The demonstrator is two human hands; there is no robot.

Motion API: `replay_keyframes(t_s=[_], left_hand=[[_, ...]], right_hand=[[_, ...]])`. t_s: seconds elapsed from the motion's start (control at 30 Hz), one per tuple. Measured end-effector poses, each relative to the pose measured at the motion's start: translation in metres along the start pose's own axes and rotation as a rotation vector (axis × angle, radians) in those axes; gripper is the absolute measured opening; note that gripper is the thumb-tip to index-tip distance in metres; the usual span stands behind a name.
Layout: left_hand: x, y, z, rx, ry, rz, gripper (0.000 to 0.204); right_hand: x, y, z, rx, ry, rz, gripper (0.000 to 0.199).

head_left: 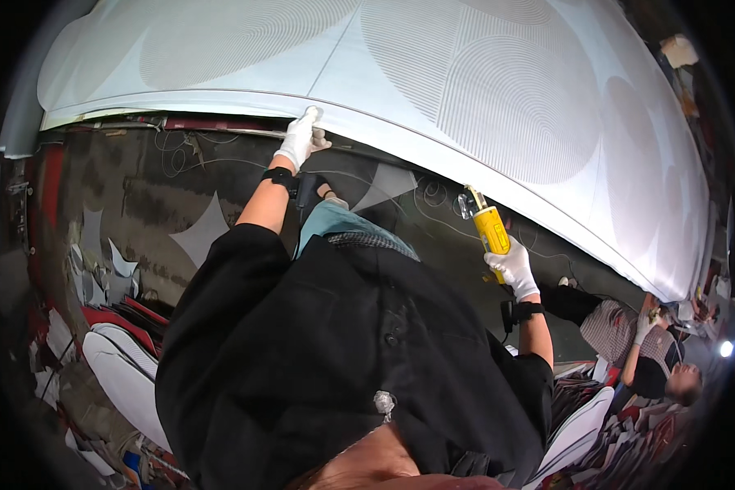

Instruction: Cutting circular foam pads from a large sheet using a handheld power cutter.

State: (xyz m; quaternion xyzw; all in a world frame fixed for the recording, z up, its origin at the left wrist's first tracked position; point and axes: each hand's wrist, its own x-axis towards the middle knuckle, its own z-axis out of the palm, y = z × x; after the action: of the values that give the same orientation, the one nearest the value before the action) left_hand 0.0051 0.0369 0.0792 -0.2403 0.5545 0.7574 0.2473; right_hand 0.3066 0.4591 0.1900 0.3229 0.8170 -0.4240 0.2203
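A large white patterned sheet with ribbed oval shapes is spread across a table in front of me. At its near edge is my left hand, in a white glove. The thumb lies on top of the border and the curled fingers sit below, pinching the edge. My right hand, also gloved, is closed around a yellow handheld electric cutter. The cutter's metal head points up toward the sheet's edge and appears just short of it. A cord trails from the tool area.
Another person stands at the right end of the table, hands at its edge. Pale offcuts and thin cables lie on the dark floor. Stacked panels stand behind me at left, with more panels behind at right.
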Motion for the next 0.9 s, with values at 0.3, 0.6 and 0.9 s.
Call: replay_keyframes(t_s=[0.3,0.6,0.9], left_hand=[[-0.018,-0.007,-0.026,-0.011,-0.074,0.034,0.037],[-0.046,-0.023,-0.060,0.098,-0.050,-0.023,0.042],[-0.090,-0.027,-0.078,0.165,-0.141,-0.147,0.040]], right_hand=[[-0.006,-0.025,0.005,0.135,0.019,-0.046,0.042],[-0.023,-0.061,0.002,-0.128,0.014,-0.186,0.049],[-0.035,-0.094,-0.001,-0.237,-0.098,-0.276,0.052]])
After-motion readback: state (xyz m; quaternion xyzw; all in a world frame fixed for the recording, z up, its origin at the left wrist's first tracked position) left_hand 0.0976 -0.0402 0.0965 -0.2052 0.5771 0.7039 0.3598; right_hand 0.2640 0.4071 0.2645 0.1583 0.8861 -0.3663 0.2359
